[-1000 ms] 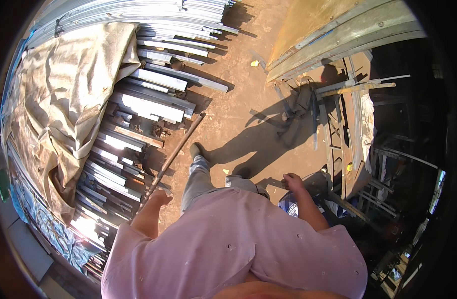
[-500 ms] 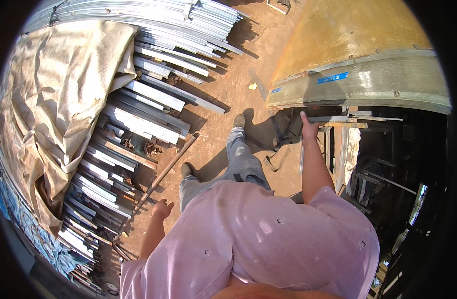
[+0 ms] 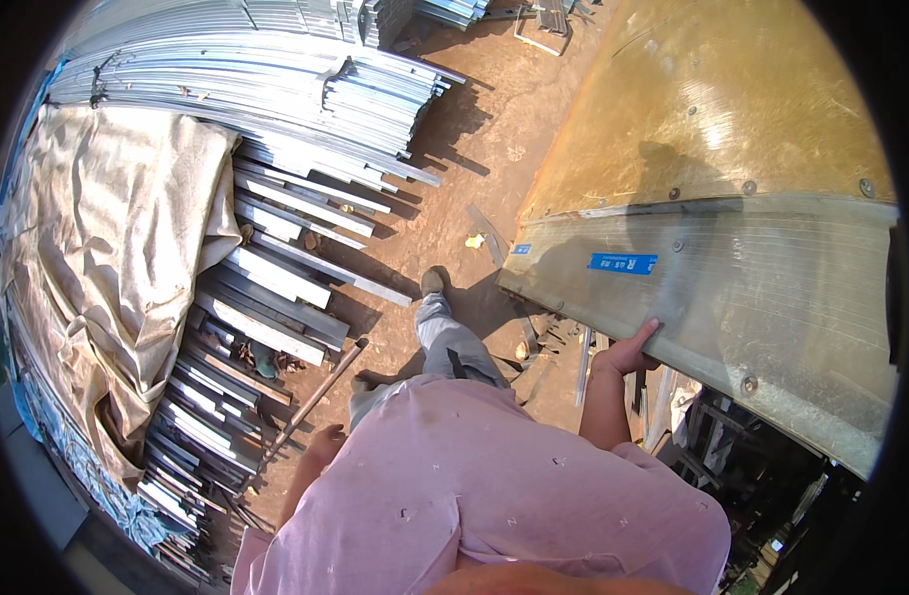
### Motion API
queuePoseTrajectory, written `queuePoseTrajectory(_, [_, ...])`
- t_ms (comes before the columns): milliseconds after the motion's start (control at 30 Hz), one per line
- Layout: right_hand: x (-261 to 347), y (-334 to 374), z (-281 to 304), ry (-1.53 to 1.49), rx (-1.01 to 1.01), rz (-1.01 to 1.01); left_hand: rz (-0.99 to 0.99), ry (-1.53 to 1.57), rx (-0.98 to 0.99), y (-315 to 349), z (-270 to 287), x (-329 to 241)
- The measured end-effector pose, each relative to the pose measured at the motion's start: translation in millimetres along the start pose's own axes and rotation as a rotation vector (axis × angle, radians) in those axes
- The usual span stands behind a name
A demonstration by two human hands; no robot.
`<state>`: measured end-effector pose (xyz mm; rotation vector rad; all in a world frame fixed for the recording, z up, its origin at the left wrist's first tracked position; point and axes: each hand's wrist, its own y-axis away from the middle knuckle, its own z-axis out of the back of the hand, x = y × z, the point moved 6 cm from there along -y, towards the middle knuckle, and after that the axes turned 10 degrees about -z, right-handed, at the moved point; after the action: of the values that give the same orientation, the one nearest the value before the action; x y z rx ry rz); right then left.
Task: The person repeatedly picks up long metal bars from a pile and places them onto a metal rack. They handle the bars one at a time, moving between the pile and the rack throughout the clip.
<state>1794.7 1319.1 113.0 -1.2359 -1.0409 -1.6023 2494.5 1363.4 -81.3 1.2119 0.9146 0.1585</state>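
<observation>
Beside the slanting panel (image 3: 762,238), one hand at its edge and one free

Across the yard runs reddish-brown ground (image 3: 504,134), between stacked metal on the left and the large yellow-and-grey panel at upper right. Bolts dot the panel, and a shadow falls across its surface. Long silvery metal profiles (image 3: 286,99) fill the left side, their ends jutting unevenly toward the middle. Draped over many of them is a creased beige tarpaulin (image 3: 127,228), with a crumpled blue plastic sheet (image 3: 87,496) just below it. The person wears a pale pink shirt (image 3: 534,476) and grey-blue trousers (image 3: 454,347). Near the lower profile ends, a rusty brown pole (image 3: 310,402) slants across the ground; whether it lies flat or leans cannot be told.

The right hand (image 3: 628,352) grasps the panel's lower edge, thumb over the surface, the other fingers bent beneath and partly hidden. The left hand (image 3: 325,441) hangs free near the pole, fingers loosely bent, with nothing visible in its grasp. One brown shoe (image 3: 433,282) stands ahead of the other. On the panel's grey strip is a small blue label (image 3: 621,263). Smaller still, a yellow scrap (image 3: 474,241) lies on the ground beyond that shoe.
</observation>
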Motion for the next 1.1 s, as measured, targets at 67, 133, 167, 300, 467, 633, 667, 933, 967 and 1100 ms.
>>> queuePoseTrajectory(67, [18.0,17.5,-15.8,0.024,-0.072,-0.072,-0.003,-0.019,-0.200,-20.3,22.5,-69.4])
queuePoseTrajectory(133, [18.9,8.1,-22.9,0.080,-0.057,-0.057,-0.055,-0.107,-0.315,-31.7,62.3,-159.9])
queuePoseTrajectory(167, [12.6,-0.2,-25.9,0.061,-0.033,-0.040,-0.057,-0.153,-0.360,-43.6,79.7,-173.0])
queuePoseTrajectory(300, [16.2,-20.6,-50.3,0.095,0.041,-0.077,-0.171,-0.212,-0.362,-85.5,110.4,-207.3])
queuePoseTrajectory(467, [12.0,-63.1,-80.9,0.082,0.325,-0.055,-0.085,-0.507,-0.208,-111.2,92.3,-190.1])
queuePoseTrajectory(633, [-45.0,-74.4,-89.7,0.255,0.672,-0.469,0.016,-0.580,-0.066,-95.5,69.0,-164.0])
queuePoseTrajectory(667, [-78.5,-63.5,-87.5,0.540,0.670,-0.527,0.036,-0.569,-0.053,-93.2,64.8,-153.9])
queuePoseTrajectory(933, [-296.9,170.0,-290.8,1.227,1.655,0.058,0.198,-0.283,-0.055,-95.5,0.0,-130.7])
queuePoseTrajectory(967, [-311.3,192.5,-323.2,1.361,1.652,0.190,0.217,-0.229,-0.069,-97.4,-14.9,-136.0])
queuePoseTrajectory(1100, [-411.5,232.7,-458.9,1.633,1.644,0.437,0.219,-0.293,-0.045,-135.0,-74.4,-139.9])
